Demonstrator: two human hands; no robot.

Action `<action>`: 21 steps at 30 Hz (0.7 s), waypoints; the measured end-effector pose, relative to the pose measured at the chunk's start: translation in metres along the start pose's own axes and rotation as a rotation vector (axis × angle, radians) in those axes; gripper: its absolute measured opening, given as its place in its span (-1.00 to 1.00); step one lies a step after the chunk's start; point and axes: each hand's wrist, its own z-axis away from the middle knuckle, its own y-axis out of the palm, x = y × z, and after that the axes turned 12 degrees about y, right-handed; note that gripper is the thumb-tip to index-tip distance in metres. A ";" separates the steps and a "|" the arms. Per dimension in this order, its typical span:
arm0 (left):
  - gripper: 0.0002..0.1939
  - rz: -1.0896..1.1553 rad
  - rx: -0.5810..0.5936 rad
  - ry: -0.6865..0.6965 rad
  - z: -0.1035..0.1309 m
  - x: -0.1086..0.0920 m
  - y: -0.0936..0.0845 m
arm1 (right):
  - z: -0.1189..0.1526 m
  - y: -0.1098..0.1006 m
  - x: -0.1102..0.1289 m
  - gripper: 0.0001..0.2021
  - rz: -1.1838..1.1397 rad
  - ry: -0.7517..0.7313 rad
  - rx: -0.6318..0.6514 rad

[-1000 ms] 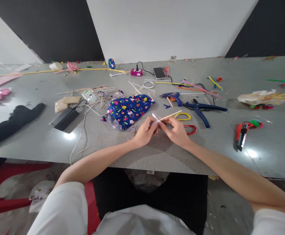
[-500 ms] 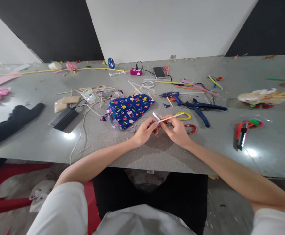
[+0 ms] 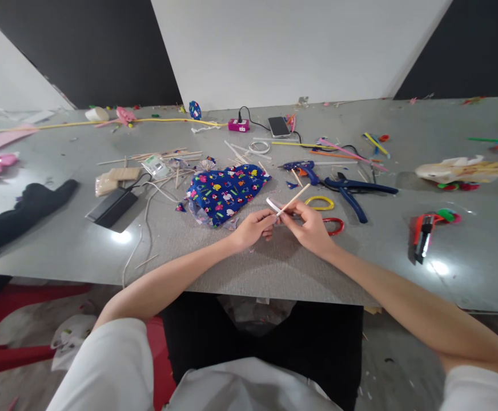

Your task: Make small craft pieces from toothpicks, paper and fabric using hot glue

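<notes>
In front of me a thin wooden stick (image 3: pixel 299 194) slants up to the right, its lower end pinched between both hands. A narrow white strip (image 3: pixel 272 203) curls up where the fingers meet against the stick. My left hand (image 3: pixel 251 229) is closed at that lower end. My right hand (image 3: pixel 311 233) is closed too, thumb and fingers on the stick and strip. Just beyond it lie a yellow loop handle (image 3: pixel 332 201) and a red loop handle (image 3: pixel 342 228), seemingly of scissors, partly hidden. Left of the hands rests a blue printed fabric piece (image 3: pixel 227 191).
A blue glue gun (image 3: pixel 308 170) and dark blue cutters (image 3: pixel 352 200) lie beyond my right hand. To the right is a utility knife (image 3: pixel 423 240). A black adapter (image 3: pixel 112 206) with a cord (image 3: pixel 145 214) lies left. Farther back are a phone (image 3: pixel 278 127) and a pink power block (image 3: pixel 238 125).
The stick has swung to a steeper angle, its free end moving up and left. Both hands stay nearly in place, still gripping.
</notes>
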 end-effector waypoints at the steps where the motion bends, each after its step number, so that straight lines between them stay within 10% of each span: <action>1: -0.63 0.028 0.002 -0.024 0.000 -0.001 -0.001 | -0.001 -0.001 0.000 -0.79 -0.018 0.005 0.020; 21: -0.70 0.331 0.028 -0.109 0.003 -0.008 0.002 | -0.006 -0.004 -0.003 -0.73 -0.177 0.023 0.133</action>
